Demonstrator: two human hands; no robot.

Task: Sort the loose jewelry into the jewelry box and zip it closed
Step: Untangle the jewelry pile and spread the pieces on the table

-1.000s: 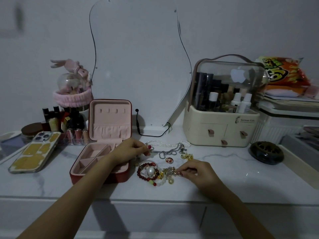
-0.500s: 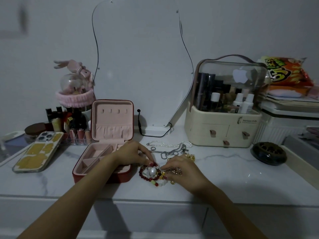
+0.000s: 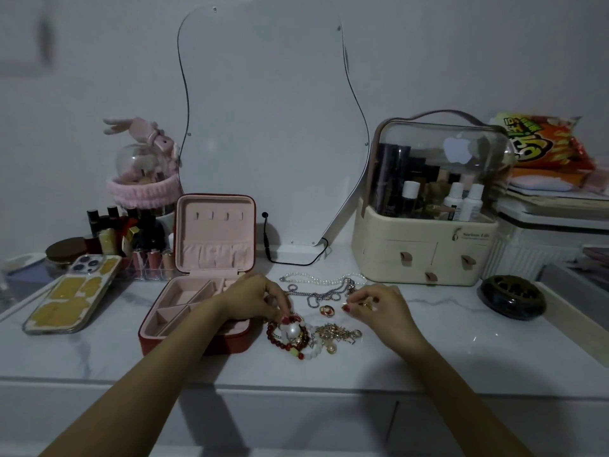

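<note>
The red jewelry box (image 3: 155,338) lies open on the marble top, its pink lid (image 3: 216,232) standing upright. My left hand (image 3: 253,301) reaches across the box's right edge and pinches the red bead bracelet (image 3: 275,336), which has a big pearl. My right hand (image 3: 382,308) hovers just right of it, with a small gold piece (image 3: 364,305) pinched in its fingertips. Between the hands lie a red-and-gold ring (image 3: 326,311), a silver chain (image 3: 324,294) and a pearl necklace (image 3: 316,280). A pile of gold charms (image 3: 339,334) sits beside the bracelet.
A phone (image 3: 72,295) lies face down left of the box, with lipsticks and bottles (image 3: 131,239) behind it. A cream cosmetics organizer (image 3: 425,245) stands at the back right, a dark round dish (image 3: 512,298) beside it. A mirror (image 3: 273,127) leans on the wall.
My right hand has lifted off the gold charm pile and moved back and right with a small gold piece. My left hand has stayed on the red bead bracelet.
</note>
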